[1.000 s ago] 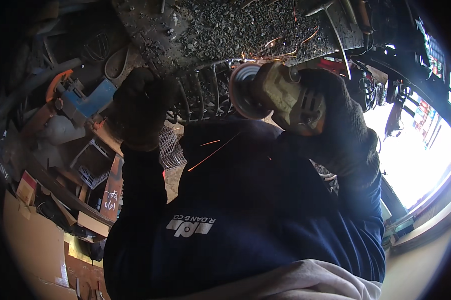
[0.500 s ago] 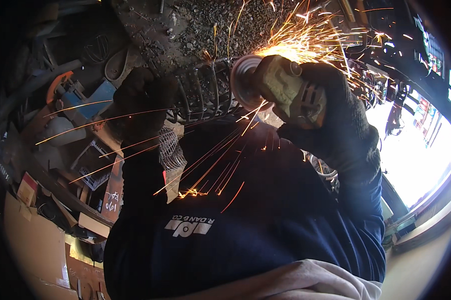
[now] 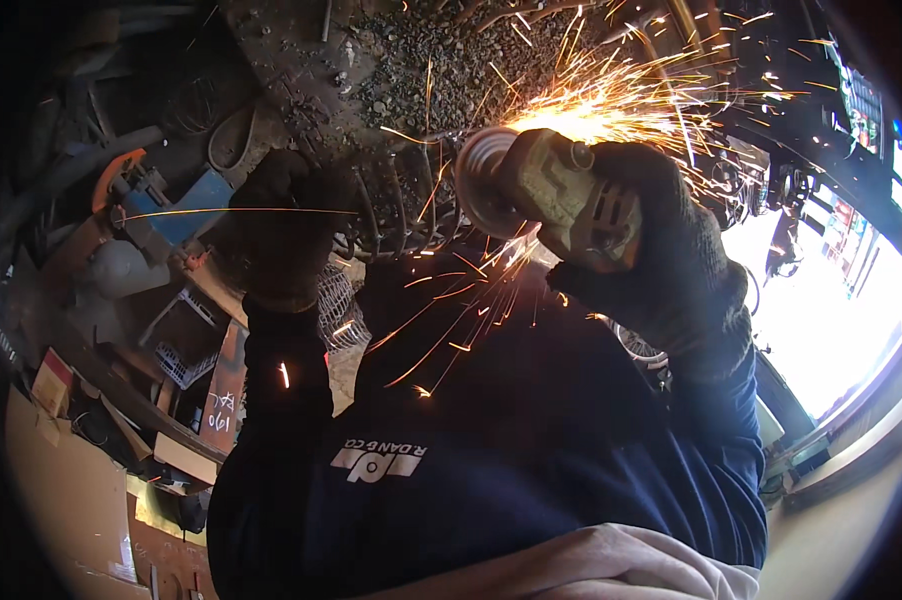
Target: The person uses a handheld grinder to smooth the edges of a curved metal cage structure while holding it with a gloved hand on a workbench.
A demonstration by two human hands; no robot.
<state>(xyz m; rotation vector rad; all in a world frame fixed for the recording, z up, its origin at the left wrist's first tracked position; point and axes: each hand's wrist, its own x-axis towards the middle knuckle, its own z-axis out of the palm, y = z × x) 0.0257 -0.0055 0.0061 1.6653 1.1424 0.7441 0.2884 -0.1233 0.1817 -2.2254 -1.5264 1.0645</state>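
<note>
The right hand [image 3: 671, 235] has its fingers wrapped round the grinder [image 3: 571, 195], disc [image 3: 483, 182] to their left, beside bars [image 3: 399, 200] rowed crosswise between both hands; left hand [image 3: 289, 225] nears the row's left end, fingers too dark to tell

Angle grinder [image 3: 571, 195], one: dull yellow-tan body with dark vent slots; it sits in the right hand's [image 3: 666, 240] grasp, its round disc [image 3: 483, 180] tilted, on the side toward the left hand [image 3: 286, 220], throwing sparks [image 3: 596, 112]. Barred metal piece [image 3: 398, 200], one: dark, slightly curved bars in a row; it lies between the hands, beside the disc.
</note>
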